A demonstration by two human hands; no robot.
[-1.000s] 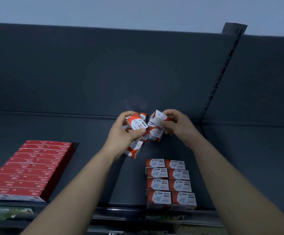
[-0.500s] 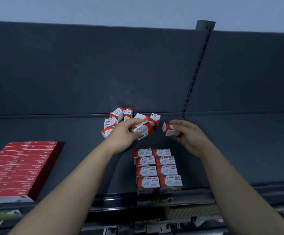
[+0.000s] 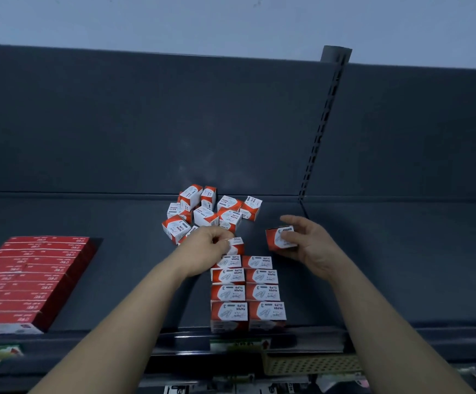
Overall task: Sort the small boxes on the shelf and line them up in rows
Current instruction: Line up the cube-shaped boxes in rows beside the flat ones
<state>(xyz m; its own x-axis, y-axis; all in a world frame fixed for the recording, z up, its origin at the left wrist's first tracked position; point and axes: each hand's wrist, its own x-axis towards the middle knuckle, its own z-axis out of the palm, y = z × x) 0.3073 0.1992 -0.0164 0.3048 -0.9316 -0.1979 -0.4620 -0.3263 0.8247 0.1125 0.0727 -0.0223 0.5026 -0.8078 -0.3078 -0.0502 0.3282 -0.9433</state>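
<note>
Now box in right grip

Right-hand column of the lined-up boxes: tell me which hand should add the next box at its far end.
Right. The right hand holds a loose box just beyond and right of that column's far end. The left hand is busy setting its own box on the left column.

Dim, bluish, slightly soft picture with wide-angle bowing toward the edges.

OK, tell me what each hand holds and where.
Left hand: a paper-clip box, pinched at its top edge. Right hand: another box, gripped on its right side.
</note>
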